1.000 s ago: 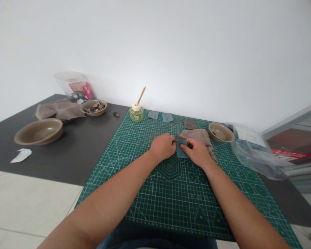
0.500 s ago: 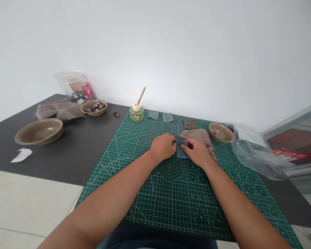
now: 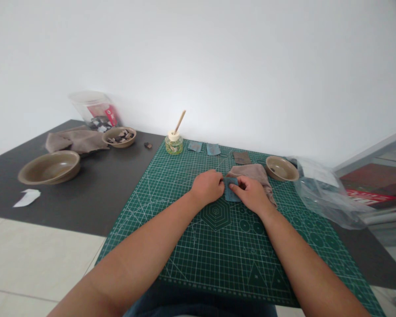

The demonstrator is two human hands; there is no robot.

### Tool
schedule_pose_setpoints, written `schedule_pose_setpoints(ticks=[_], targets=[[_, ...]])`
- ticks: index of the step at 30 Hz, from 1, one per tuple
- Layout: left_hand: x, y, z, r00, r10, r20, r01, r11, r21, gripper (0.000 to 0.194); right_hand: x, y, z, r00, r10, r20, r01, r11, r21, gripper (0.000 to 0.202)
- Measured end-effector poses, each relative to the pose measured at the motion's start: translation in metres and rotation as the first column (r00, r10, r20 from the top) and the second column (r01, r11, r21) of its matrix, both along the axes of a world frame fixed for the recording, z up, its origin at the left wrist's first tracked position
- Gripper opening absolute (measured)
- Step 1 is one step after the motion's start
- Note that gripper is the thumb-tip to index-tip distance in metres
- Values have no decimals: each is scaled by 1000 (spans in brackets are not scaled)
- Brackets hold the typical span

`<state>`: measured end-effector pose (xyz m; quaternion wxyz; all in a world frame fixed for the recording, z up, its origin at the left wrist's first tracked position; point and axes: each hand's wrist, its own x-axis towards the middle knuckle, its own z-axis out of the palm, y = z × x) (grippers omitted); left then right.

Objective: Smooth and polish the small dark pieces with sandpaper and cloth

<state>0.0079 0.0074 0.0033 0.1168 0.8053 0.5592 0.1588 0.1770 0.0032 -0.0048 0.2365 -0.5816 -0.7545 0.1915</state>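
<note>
A small blue-grey square sheet (image 3: 232, 195), which looks like sandpaper, lies between my hands over the green cutting mat (image 3: 171, 229). My right hand (image 3: 252, 193) grips its right side, thumb pressed on its face. Against the sheet's left edge, my left hand (image 3: 208, 186) is closed, fingers curled under; whatever they hold is hidden. Just behind my right hand is a crumpled brown cloth (image 3: 251, 171). Farther back on the mat are two blue-grey squares, one on the left (image 3: 195, 146) and one on the right (image 3: 213, 149), plus a brown square (image 3: 242, 158).
A reed diffuser bottle (image 3: 174, 144) stands at the mat's back left corner. Left of the mat are a bowl of dark fragments (image 3: 119, 144), a larger bowl (image 3: 49, 179), a cloth (image 3: 77, 140) and a clear tub (image 3: 92, 105). To the right are another bowl (image 3: 282, 176) and a plastic bag (image 3: 330, 207).
</note>
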Motion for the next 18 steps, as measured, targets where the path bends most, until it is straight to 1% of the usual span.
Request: schedule_pose_setpoints(ticks=[18], targets=[[0,0,-1,1000,-1,-19,1,1000,-2,27,-1,0,1,1000,-6,-12,6,1000,-9,23]])
